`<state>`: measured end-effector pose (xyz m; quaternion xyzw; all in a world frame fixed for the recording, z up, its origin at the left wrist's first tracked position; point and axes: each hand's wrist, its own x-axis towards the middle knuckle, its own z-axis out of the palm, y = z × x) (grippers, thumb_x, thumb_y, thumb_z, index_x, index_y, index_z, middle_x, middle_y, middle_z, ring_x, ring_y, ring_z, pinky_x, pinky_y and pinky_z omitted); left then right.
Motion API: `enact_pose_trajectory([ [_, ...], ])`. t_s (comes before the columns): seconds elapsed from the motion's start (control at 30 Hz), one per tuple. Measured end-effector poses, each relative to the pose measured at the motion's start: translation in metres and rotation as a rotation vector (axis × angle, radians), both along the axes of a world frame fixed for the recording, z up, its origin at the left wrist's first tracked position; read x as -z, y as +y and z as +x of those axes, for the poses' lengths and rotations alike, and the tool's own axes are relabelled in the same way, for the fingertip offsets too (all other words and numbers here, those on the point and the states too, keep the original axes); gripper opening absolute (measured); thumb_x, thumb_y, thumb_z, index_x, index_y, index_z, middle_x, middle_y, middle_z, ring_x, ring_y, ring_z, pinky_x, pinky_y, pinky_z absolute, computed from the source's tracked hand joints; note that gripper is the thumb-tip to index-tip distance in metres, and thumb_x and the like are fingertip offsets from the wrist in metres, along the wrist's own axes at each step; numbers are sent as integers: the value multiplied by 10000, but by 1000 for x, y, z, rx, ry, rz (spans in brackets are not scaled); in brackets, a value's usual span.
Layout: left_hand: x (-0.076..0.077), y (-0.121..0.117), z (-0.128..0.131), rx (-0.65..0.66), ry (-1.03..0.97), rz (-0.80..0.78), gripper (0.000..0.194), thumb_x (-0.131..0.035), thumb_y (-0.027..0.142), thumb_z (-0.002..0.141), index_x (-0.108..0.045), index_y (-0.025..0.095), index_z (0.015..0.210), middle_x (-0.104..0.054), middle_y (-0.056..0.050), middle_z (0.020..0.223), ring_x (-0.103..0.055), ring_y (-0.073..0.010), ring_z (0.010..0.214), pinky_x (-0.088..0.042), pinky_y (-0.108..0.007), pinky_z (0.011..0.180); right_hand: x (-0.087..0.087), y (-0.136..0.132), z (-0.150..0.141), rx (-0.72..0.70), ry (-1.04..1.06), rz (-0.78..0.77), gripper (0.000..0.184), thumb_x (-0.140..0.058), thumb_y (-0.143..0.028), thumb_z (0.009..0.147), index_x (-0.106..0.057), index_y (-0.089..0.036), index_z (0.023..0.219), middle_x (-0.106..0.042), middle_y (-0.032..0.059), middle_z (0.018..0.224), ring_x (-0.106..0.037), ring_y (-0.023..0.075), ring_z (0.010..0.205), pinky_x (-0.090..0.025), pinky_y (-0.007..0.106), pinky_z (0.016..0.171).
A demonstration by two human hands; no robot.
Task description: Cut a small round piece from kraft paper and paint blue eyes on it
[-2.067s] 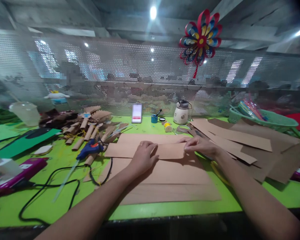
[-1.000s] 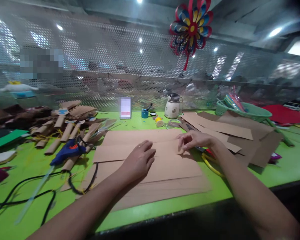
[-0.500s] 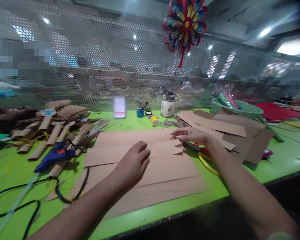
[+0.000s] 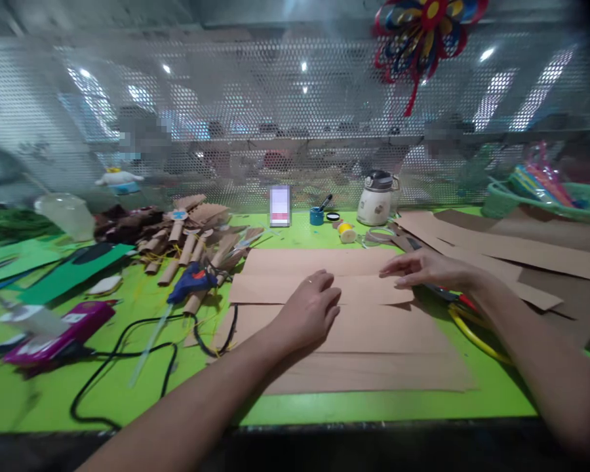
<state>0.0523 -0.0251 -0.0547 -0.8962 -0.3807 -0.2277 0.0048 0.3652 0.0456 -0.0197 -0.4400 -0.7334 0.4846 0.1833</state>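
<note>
Several flat pieces of brown paper lie overlapped before me, with a narrow brown paper strip (image 4: 260, 290) across a larger brown paper sheet (image 4: 373, 328). My left hand (image 4: 312, 305) rests on the strip's middle, its fingers loosely bent and a little apart, holding nothing that shows. At the strip's right end, my right hand (image 4: 423, 267) touches the upper edge with fingertips and thumb apart. Tools with red and yellow handles (image 4: 476, 328) lie partly hidden under my right wrist.
On the left are a blue glue gun (image 4: 191, 282) with a black cord, brown paper rolls (image 4: 170, 270) and a purple power strip (image 4: 61, 334). Behind stand a phone (image 4: 280, 206), a blue jar (image 4: 316, 216), yellow thread (image 4: 346, 231) and a flask (image 4: 375, 200). A green basket (image 4: 501, 196) is at right.
The view has turned left, so everything sits further right. The strip's right end, bent up before, now lies flatter. My right hand's fingers have come down to its edge; my left hand stays on it.
</note>
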Motion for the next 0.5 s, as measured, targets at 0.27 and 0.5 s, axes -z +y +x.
enact_pose_trajectory([
  [0.27,-1,-1,-1,19,-46,-19,322,-600,363,947,-589,198,1223,-569,-99,1303,-587,-249,1126,-512,-479,948,1,3,2,-23,-60,54,375,-767,-430,739,-780,-249,1067,-730,69,1043,-603,232,834,-475,369,714],
  [0.5,-2,3,0,30,-113,-33,303,-592,359,953,-595,199,1210,-581,-96,1280,-601,-234,1091,-528,-455,922,-1,2,2,11,-57,75,338,-756,-428,756,-790,-243,1036,-724,61,981,-584,211,819,-456,356,738],
])
